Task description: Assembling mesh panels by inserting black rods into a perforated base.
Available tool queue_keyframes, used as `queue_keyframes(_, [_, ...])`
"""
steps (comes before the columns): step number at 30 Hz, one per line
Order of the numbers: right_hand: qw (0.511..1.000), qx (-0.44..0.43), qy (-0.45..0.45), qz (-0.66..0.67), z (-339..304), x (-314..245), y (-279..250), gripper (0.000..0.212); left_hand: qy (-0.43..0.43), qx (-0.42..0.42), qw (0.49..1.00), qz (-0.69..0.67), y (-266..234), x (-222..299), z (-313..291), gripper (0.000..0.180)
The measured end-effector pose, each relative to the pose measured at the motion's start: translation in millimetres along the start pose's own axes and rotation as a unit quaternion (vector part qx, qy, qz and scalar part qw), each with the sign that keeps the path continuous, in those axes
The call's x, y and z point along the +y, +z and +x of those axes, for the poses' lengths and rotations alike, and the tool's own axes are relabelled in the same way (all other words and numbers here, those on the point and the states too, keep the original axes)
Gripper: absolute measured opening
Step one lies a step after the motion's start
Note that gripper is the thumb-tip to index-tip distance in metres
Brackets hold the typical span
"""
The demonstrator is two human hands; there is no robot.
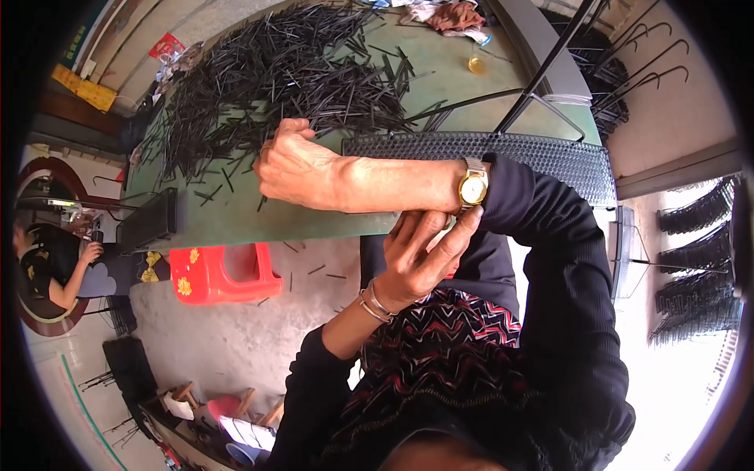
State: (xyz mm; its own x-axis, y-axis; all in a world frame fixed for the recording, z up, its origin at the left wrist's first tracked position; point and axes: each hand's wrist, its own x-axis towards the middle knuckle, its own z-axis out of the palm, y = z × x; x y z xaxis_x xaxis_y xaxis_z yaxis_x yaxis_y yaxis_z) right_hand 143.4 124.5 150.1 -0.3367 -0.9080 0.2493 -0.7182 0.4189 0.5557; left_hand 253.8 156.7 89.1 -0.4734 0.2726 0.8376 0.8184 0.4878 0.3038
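Note:
My right forearm reaches across the front of the table from the right, a gold-faced wristwatch (473, 189) with a metal band at its wrist. At its end my right hand (297, 166) is curled into a loose fist in front of the pile of thin black strips (290, 74); nothing shows in it. From below, my left hand (424, 255), with bracelets (375, 306) on its wrist, has its fingertips closed at the lower side of the watch. Beside my right forearm lies a long black mesh-patterned panel (542, 155) with thin black rods attached.
The green table (259, 216) bears the strips, crumpled cloths (452, 17) and a small yellow round item (476, 65). Below its edge stands a red plastic stool (212, 275). At left a person (59, 267) sits. Black racks (695, 275) hang at right; scattered strips (326, 272) lie on the floor.

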Motion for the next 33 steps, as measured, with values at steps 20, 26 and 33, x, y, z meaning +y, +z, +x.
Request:
queue_keyframes(20, [1.000, -0.029, 0.005, 0.000, 17.2, -17.1, 43.0, 0.021, -0.079, 0.032, 0.996, -0.031, -6.9, -13.6, -8.3, 0.044])
queue_keyframes(26, [0.999, -0.035, -0.005, 0.018, 25.9, -24.7, 57.7, 0.021, -0.089, 0.029, 0.995, -0.031, -8.7, -23.9, -13.2, 0.044])
queue_keyframes(33, [0.996, -0.056, -0.019, 0.065, 40.3, -26.8, 82.8, 0.018, -0.193, 0.021, 0.979, -0.069, -23.2, -33.6, -16.1, 0.041])
